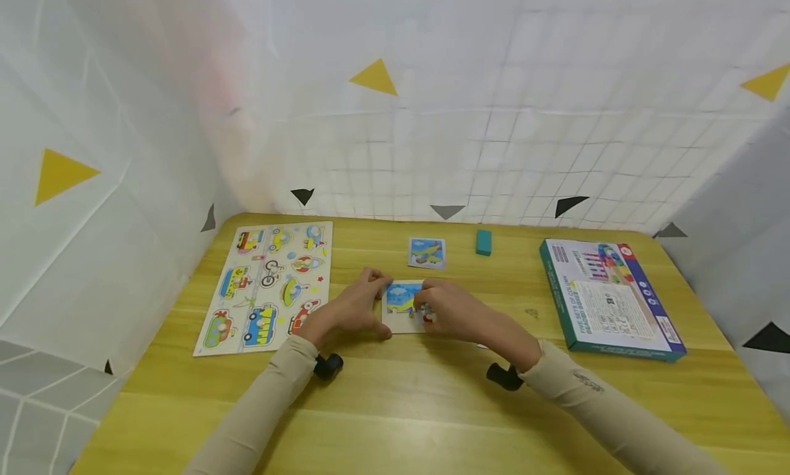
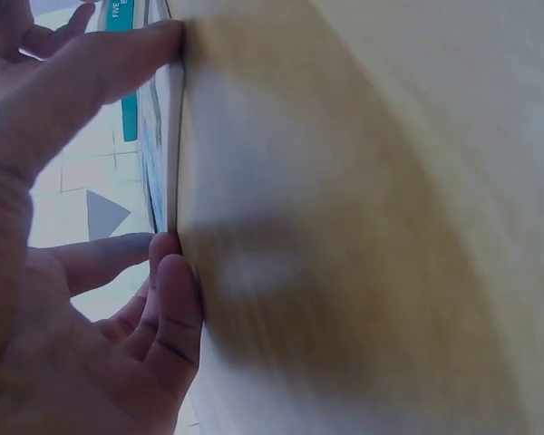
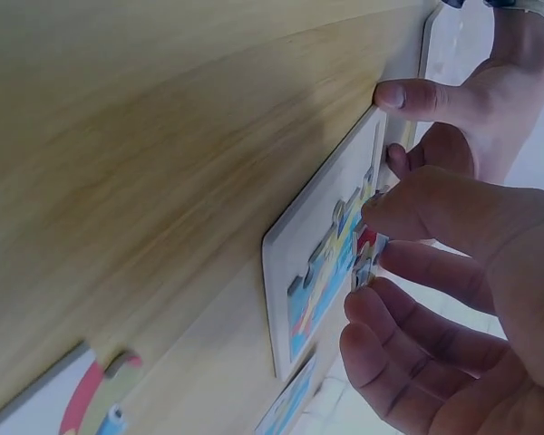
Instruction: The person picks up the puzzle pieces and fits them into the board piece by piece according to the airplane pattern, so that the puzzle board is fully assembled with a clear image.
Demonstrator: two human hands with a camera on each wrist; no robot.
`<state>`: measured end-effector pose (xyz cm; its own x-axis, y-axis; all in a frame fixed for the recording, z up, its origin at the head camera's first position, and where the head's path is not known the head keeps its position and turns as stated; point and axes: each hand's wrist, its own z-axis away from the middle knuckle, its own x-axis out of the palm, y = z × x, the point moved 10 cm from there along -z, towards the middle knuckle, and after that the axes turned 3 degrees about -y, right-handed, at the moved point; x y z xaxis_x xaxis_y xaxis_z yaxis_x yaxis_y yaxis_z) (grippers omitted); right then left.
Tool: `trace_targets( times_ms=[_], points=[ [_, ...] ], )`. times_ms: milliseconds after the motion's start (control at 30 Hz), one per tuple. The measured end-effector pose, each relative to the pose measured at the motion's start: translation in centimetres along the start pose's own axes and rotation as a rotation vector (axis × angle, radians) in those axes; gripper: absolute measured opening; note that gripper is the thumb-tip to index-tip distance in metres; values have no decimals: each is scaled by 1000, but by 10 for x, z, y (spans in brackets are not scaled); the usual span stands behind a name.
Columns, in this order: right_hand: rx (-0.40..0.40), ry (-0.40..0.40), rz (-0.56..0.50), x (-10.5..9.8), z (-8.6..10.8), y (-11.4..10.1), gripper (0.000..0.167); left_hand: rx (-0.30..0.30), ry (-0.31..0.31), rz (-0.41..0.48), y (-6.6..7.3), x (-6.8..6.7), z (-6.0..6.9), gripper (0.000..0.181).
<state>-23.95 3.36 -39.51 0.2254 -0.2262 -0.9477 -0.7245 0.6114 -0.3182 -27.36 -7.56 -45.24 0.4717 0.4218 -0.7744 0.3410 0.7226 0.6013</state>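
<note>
A small wooden puzzle board (image 1: 402, 325) lies flat on the table, with a blue sky-and-yellow picture partly filled in from pieces. My left hand (image 1: 354, 307) holds it at the left side, thumb by the near corner and fingers by the far one. Over the board's right part, my right hand (image 1: 455, 314) pinches a small jigsaw piece (image 3: 366, 243) with red on it between thumb and fingers. In the right wrist view the piece is tilted, just above or touching the picture; I cannot tell which. Another loose piece (image 3: 82, 394), pale with a red band, lies near the right forearm.
Behind the board lies a square airplane picture (image 1: 426, 253), with a teal block (image 1: 484, 242) to its right. A vehicle puzzle board (image 1: 271, 283) lies at left. A flat toy box (image 1: 611, 300) lies at right. White patterned sheeting (image 1: 457, 118) borders the table's back.
</note>
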Motion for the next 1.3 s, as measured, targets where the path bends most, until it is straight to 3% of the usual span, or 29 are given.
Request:
trace_targets(
  times_ms=[800, 1300],
  points=[
    [-33, -48, -33, 21, -27, -13, 18, 43, -25, 58, 0, -2, 2, 106],
    [-64, -44, -51, 24, -35, -22, 16, 64, -24, 82, 1, -3, 2, 106]
  ],
)
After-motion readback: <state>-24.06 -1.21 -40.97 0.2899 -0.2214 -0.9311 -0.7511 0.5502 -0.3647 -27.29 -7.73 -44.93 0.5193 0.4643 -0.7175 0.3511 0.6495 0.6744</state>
